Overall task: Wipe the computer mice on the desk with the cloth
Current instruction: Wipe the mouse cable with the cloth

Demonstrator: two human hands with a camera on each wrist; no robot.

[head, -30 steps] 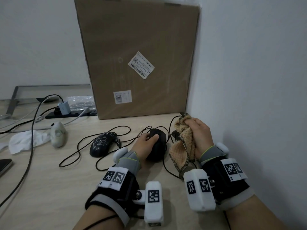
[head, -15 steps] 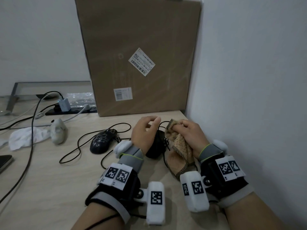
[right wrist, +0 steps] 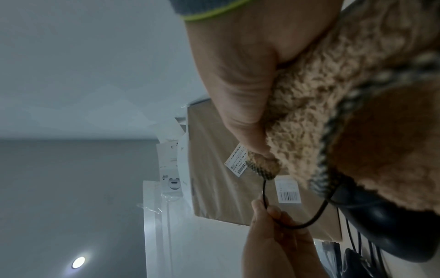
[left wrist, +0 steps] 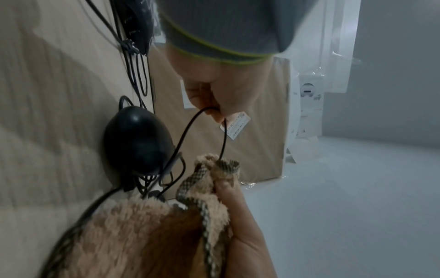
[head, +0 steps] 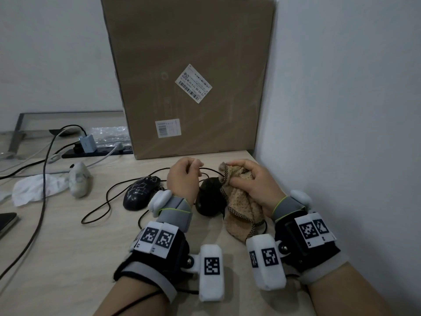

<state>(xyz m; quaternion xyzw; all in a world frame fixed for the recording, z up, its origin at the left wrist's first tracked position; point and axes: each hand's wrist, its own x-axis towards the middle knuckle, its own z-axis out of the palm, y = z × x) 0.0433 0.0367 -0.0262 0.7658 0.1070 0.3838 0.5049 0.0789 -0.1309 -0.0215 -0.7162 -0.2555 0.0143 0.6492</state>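
Left hand (head: 182,176) grip pinching mouse cable (left wrist: 190,124), right hand (head: 255,181) grip bunching cloth (head: 241,201) round it

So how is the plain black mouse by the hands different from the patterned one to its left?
The plain mouse is smooth, glossy black; the patterned mouse carries pale line markings. The plain mouse lies between the hands, with the cloth against its right side and the left hand pinching a cable above it; the patterned mouse lies apart, untouched. Both are dark, corded and rest on the desk.
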